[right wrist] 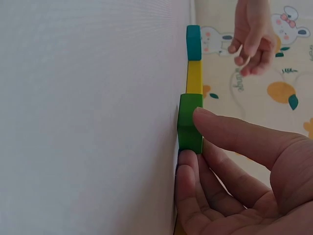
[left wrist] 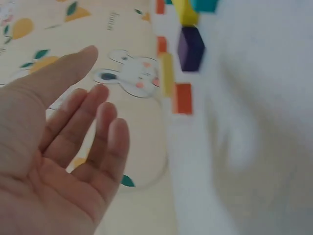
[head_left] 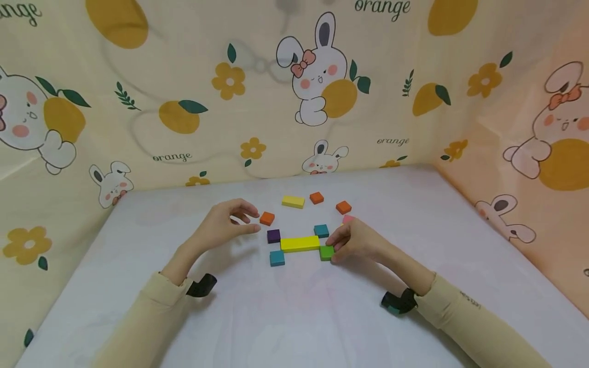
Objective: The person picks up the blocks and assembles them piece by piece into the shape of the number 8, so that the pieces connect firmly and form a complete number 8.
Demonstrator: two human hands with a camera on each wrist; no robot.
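Observation:
My right hand [head_left: 361,241] pinches a green block [head_left: 326,253], thumb on one side and curled fingertips at its end, as the right wrist view shows. That block sits at the right end of a long yellow block [head_left: 300,244]. Teal blocks lie at its upper right [head_left: 321,231] and lower left, the latter a teal block [head_left: 277,258]; a purple block [head_left: 273,236] is at its upper left corner. Above the table, my left hand [head_left: 225,221] holds nothing, fingers loosely bent, close to an orange block [head_left: 267,219].
Behind the arrangement lie a pale yellow block [head_left: 293,202] and two more orange blocks, one at the back [head_left: 316,198] and one to the right [head_left: 343,207]. A pink block [head_left: 348,219] is partly hidden behind my right hand. Printed cloth walls [head_left: 257,122] enclose the white table [head_left: 294,317].

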